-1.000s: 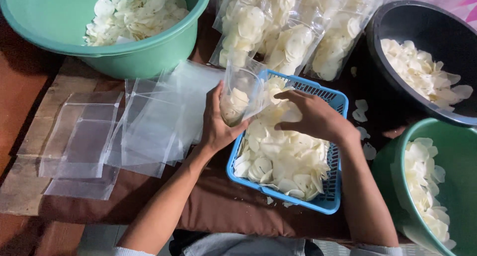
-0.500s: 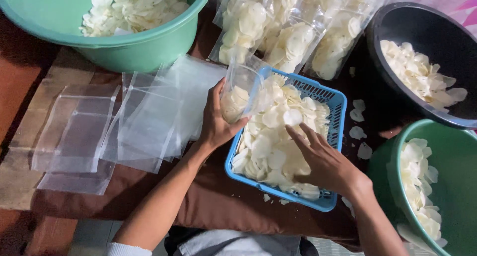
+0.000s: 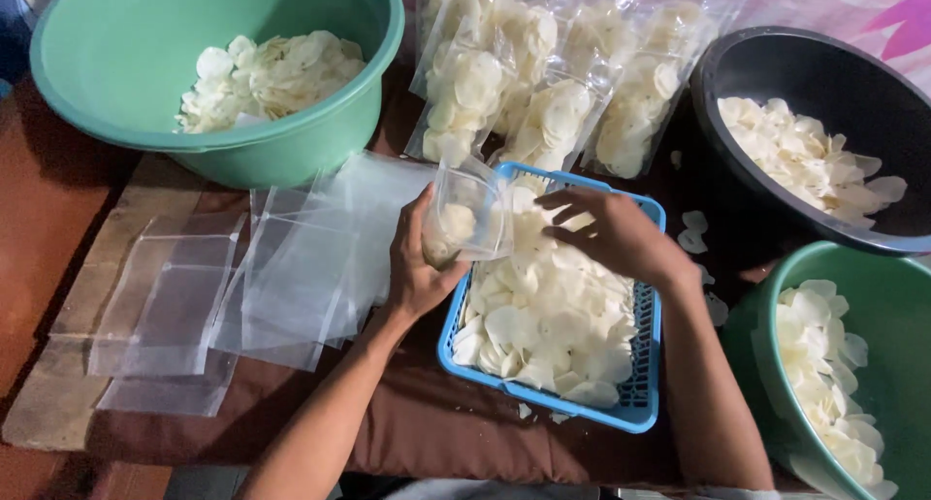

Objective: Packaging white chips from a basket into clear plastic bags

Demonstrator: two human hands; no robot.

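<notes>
Over blue basket (image 3: pixel 642 403) rim, left hand (image 3: pixel 417 267) fingers pinching clear bag (image 3: pixel 467 219), right hand (image 3: pixel 606 233) fingers spread.

We had open room over the flat empty bags (image 3: pixel 242 287) leftward; filled packets (image 3: pixel 543 83) blocked ahead, the black bowl (image 3: pixel 737 83) and green basin (image 3: pixel 747 316) crowded the right.

- A brown cloth (image 3: pixel 291 418) covers the floor.
- On it lie flat empty clear bags (image 3: pixel 242 287), a blue basket (image 3: pixel 640 403), 2 green basins (image 3: pixel 291 151) (image 3: pixel 747 335), a black bowl (image 3: pixel 718 83), filled bags (image 3: pixel 543 83) and loose chips (image 3: pixel 693 233).
</notes>
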